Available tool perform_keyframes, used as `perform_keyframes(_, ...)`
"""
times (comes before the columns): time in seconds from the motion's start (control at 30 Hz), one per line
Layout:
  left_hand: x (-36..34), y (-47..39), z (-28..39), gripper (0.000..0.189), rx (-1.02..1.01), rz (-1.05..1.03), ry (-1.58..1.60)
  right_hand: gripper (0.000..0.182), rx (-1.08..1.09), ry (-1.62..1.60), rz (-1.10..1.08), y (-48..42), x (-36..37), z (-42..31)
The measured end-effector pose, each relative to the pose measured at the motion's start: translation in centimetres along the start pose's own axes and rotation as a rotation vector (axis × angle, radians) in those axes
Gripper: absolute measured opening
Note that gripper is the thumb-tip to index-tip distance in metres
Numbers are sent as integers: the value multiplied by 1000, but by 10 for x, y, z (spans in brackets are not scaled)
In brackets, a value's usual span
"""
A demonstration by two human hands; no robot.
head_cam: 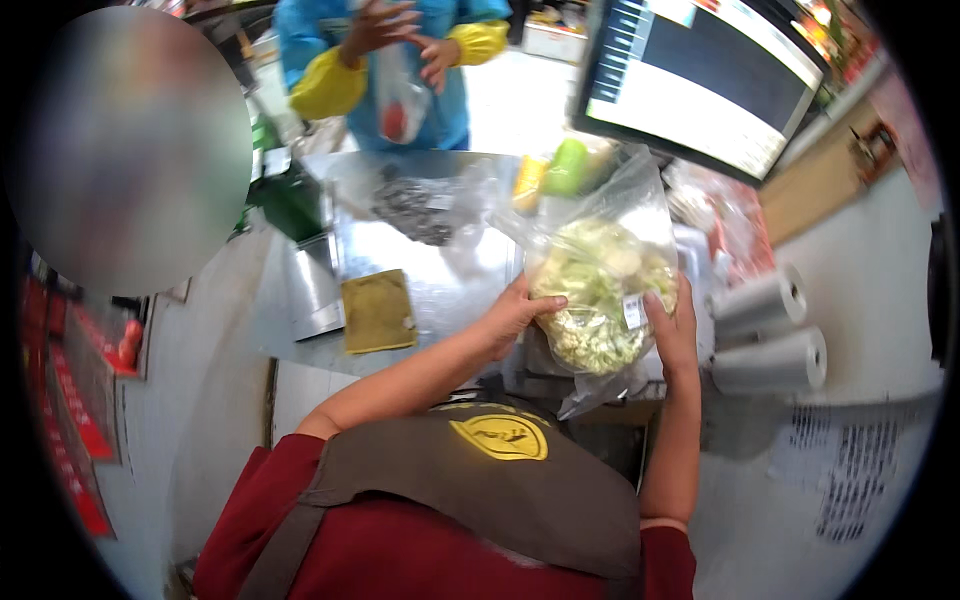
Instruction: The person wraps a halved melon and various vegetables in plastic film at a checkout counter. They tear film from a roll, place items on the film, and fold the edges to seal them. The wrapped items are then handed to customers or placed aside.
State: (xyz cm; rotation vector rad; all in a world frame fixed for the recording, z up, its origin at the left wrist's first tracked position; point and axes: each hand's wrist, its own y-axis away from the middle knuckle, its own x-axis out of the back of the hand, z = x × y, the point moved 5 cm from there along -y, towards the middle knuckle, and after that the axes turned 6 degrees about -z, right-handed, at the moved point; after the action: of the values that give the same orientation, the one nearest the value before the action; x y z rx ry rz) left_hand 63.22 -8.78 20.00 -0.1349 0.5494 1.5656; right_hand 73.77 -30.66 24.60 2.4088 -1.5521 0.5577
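Between my two hands is a clear plastic bag of cauliflower [592, 300], held over the right part of the metal counter. My left hand [517, 311] grips the bag's left side, thumb on top. On its right side my right hand [675, 322] holds it, the thumb beside a small white label [634, 311] that bears writing. Just beyond the bag lie a green vegetable [566, 166] and a yellow packed item [529, 182], too blurred to name. Left of them, a clear bag with dark grey pieces [420, 206] rests on the metal counter [457, 292].
A folded brownish-yellow cloth [379, 311] lies at the counter's left. Two plastic film rolls [769, 364] are at the right, below a monitor [697, 75]. Across the counter stands a person in blue [405, 75] with a bag hanging near the hands. A green container [292, 199] is at left.
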Motion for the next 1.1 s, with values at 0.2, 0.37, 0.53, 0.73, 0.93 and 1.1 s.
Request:
perform_keyframes(0.2,109,61,28,54,-73,295,137,78,84,-44,-235,-26,-125,-41)
perform_keyframes(0.37,225,72,31,48,-180,483,101,82,87,-48,-404,-69,-246,-13)
perform_keyframes(0.53,325,44,16,44,-251,622,-176,71,140,70,-428,-96,-276,-29)
perform_keyframes(0.73,338,64,46,45,-531,865,-120,68,377,99,195,-127,-197,-113)
perform_keyframes(0.93,413,130,36,30,-917,1421,19,64,271,-324,141,-143,-174,-102)
perform_keyframes(1.1,527,145,91,34,-790,1060,469,61,380,-466,266,-112,-142,-116)
